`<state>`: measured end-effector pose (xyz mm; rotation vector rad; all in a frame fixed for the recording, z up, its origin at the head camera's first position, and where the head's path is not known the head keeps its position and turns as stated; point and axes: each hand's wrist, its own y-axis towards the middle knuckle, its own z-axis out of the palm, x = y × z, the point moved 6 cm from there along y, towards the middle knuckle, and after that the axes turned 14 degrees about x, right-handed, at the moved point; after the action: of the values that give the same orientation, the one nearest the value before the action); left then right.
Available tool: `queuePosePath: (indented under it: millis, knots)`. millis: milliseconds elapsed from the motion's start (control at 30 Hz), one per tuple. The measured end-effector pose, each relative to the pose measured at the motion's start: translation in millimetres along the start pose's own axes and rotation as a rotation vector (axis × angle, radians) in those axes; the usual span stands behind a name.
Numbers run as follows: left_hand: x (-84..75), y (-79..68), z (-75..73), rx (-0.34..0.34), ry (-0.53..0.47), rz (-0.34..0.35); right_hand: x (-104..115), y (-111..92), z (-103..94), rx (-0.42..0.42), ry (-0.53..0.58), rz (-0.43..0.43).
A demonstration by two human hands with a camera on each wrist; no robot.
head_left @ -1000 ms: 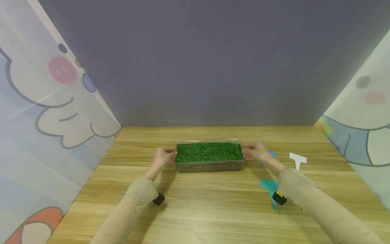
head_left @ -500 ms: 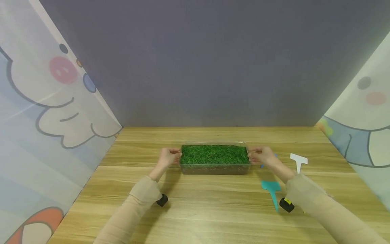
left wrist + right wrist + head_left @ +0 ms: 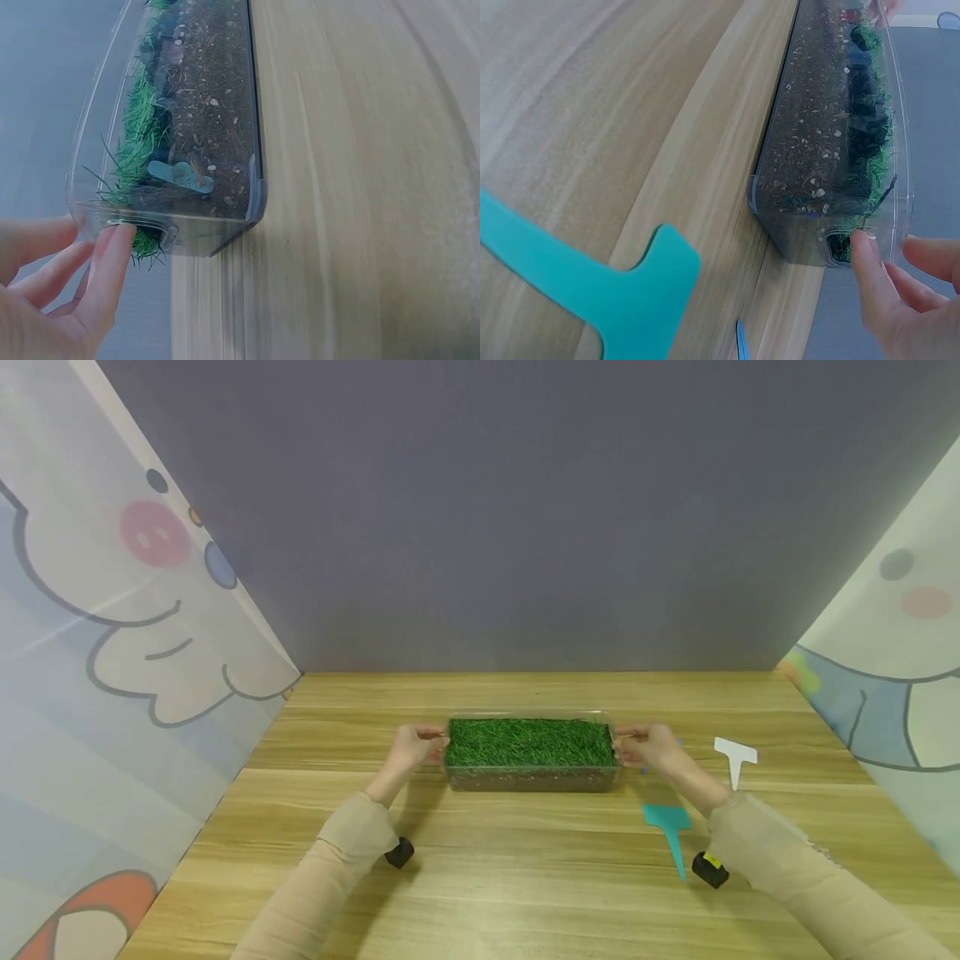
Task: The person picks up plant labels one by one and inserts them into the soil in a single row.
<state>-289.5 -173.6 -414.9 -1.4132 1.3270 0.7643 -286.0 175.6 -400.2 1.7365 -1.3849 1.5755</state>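
A long clear plastic planter box (image 3: 532, 779) stands on the wooden table, with dark soil (image 3: 214, 97) below and green grass (image 3: 528, 743) on top. My left hand (image 3: 415, 747) holds its left end. In the left wrist view the fingertips (image 3: 120, 236) are at the slot in the end wall. At the opposite end my right hand (image 3: 651, 748) grips the box the same way, one fingertip (image 3: 864, 244) beside the slot. A small blue-green piece (image 3: 180, 176) shows through the box's side wall.
Right of the box lie a teal T-shaped plant label (image 3: 667, 827) and a white one (image 3: 735, 756). Bits of a blue thing (image 3: 643, 770) show behind my right hand. Black wrist cameras (image 3: 710, 869) hang below both sleeves. A grey wall (image 3: 525, 527) rises behind the table.
Both hands have shifted the planter box to the right and slightly nearer to me. In the last half second it has hardly moved. My right hand now covers more of the blue thing.
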Motion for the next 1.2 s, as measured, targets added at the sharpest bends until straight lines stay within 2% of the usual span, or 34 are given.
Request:
queuePosePath:
  millis: [167,433,700,800,900,1000,1200]
  knots:
    - [0.0,-0.7,-0.6,0.003,-0.011,-0.009,0.6,1.5,-0.6,0.007,-0.020,0.009]
    - [-1.6,-2.1,-1.3,0.007,0.003,0.009,3.3,6.0,-4.2,0.073,-0.073,0.039]
    - [-1.1,-2.1,0.9,0.012,-0.037,-0.001,6.1,7.9,-13.8,0.221,-0.198,0.086]
    - [0.0,-1.5,0.8,0.012,-0.045,0.001,7.1,8.6,-18.0,0.295,-0.223,0.075]
    - [0.4,-1.3,0.8,0.010,-0.050,0.002,5.9,9.4,-24.1,0.332,-0.240,0.067]
    - [0.0,-1.8,1.1,0.009,-0.050,0.005,2.5,11.9,-32.2,0.323,-0.270,0.066]
    - [-1.6,-2.6,1.1,0.010,-0.046,0.011,-3.5,18.7,-50.3,0.244,-0.419,0.071]
